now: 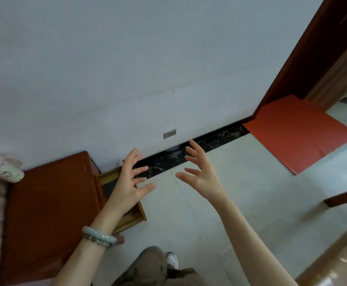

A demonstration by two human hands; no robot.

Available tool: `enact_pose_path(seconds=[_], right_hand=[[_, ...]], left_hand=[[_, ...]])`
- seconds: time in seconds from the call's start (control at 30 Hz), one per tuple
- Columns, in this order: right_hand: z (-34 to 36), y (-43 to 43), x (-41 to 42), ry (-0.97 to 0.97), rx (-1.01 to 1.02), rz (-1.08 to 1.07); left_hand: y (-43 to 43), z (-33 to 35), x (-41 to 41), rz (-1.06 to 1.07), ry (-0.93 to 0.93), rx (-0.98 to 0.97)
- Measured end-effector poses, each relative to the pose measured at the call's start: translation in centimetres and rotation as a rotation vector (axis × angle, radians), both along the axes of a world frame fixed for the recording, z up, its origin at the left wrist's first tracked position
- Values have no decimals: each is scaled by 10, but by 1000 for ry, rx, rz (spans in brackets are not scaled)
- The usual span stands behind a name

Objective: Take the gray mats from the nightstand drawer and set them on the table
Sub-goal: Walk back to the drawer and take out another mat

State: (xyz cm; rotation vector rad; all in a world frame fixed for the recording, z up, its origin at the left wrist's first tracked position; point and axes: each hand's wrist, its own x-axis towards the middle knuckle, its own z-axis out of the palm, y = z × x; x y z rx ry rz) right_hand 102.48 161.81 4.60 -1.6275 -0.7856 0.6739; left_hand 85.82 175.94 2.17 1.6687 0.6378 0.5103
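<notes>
A red-brown nightstand (48, 213) stands at the lower left against the white wall. Its drawer (110, 178) is pulled out to the right, and something dark grey (109, 187) lies inside, mostly hidden by my left arm. My left hand (132, 180) hovers above the drawer with fingers spread and holds nothing. My right hand (199, 172) is raised over the pale floor to the right of the drawer, fingers apart and empty. A brown table edge (331, 263) shows at the bottom right corner.
A red mat (298, 133) lies on the floor by a dark wooden door frame (313, 58). A black marble skirting (189, 153) runs along the wall. A pink pillow (1, 166) and bedding sit at the far left. A dark wood leg (343, 198) juts in at right.
</notes>
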Motion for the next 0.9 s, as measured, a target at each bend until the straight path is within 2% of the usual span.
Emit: enact_pose_path(seconds=[0.43,0.6,0.9], right_hand=[[-17,132,139,-31,-71,167],[-14,214,200,-46,-110,341],[-17,333,228,-56,-150,671]], left_hand=[[115,-29,127,109,-18,-14],[174,-32,169,294,-46,-26],[224,-25,172,651,-9,-67]])
